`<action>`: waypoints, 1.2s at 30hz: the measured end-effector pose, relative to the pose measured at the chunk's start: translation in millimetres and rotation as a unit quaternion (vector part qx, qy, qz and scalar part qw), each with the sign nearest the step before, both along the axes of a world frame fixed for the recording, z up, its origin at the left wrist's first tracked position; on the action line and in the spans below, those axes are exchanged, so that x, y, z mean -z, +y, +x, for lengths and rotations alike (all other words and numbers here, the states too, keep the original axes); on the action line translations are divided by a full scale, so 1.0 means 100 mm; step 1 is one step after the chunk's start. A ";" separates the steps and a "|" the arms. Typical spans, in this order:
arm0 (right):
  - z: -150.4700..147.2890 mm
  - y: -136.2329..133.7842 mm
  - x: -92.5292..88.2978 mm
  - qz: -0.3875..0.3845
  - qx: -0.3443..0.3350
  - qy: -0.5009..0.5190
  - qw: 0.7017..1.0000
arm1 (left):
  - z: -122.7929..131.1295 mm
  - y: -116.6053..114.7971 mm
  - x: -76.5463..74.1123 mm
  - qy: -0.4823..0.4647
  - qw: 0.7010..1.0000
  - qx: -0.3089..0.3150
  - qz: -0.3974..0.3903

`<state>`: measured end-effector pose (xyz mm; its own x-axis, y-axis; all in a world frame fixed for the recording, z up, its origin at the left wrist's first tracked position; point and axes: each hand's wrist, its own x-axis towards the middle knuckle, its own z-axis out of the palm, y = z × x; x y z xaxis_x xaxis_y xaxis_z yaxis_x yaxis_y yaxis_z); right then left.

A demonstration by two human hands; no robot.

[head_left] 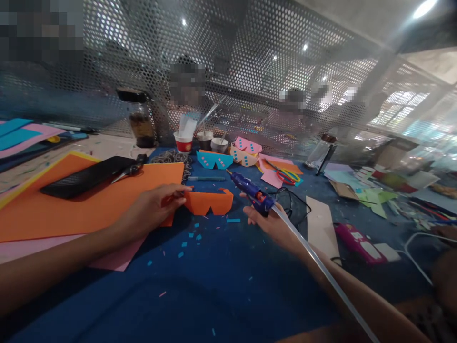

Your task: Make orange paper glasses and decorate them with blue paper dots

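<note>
- while the left hand (153, 209) pinches the near left end of an orange paper cutout shaped like glasses (209, 205), the right hand (267, 221) grips a blue glue gun (255, 190).
- the orange cutout is at the middle of the dark blue surface (214, 295), between the two hands, its notched edge toward the viewer and small folded tips behind its ends.
- the left fingers are closed on that end; the right fingers are wrapped around the handle of the gun.
- the gun's nozzle points away and to the left, apart from the orange cutout; a long clear glue stick (317, 259) runs out of its back toward the viewer.
- just behind the orange cutout lies a blue pen (207, 178), and beyond it stands a blue cutout of the same shape (215, 160), dotted with small pink squares.
- beside that are a peach cutout (243, 157) and a pink cutout (247, 144), both with blue squares.
- under the left forearm are large orange sheets (157, 176), with a flat black object (89, 176) on top.
- to the right, red-and-yellow-handled scissors (285, 176) lie on paper, and a cream strip (323, 226) lies near a magenta block (359, 243).
- tiny blue paper scraps (191, 235) are scattered in front.
</note>
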<state>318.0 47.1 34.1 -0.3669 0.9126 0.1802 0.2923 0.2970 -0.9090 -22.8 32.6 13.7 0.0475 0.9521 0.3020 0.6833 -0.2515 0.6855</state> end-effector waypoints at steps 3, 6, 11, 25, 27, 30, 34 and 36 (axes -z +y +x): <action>0.01 -0.02 -0.03 -0.010 -0.004 -0.034 0.999 | 0.00 0.01 0.00 -0.013 1.000 -0.007 -0.010; 0.02 -0.05 -0.05 -0.020 -0.003 -0.057 0.998 | -0.01 0.00 -0.01 -0.018 0.999 -0.010 -0.025; -0.02 -0.08 -0.06 -0.023 0.000 -0.048 0.999 | -0.04 0.00 0.01 -0.039 0.998 0.005 -0.045; -0.04 -0.12 -0.12 -0.038 -0.001 -0.065 0.997 | -0.07 0.02 0.02 -0.067 0.996 0.017 -0.064; -0.02 -0.12 -0.11 -0.039 -0.005 -0.063 0.997 | -0.06 0.01 0.01 -0.063 0.996 0.018 -0.064; -0.02 -0.11 -0.10 -0.032 -0.010 -0.054 0.998 | -0.07 0.00 0.02 -0.061 0.996 0.021 -0.063; -0.03 -0.11 -0.10 -0.030 -0.007 -0.055 0.998 | -0.07 0.01 0.02 -0.057 0.996 0.019 -0.063; -0.02 -0.10 -0.09 -0.029 -0.008 -0.060 0.998 | -0.07 0.01 0.01 -0.055 0.996 0.018 -0.064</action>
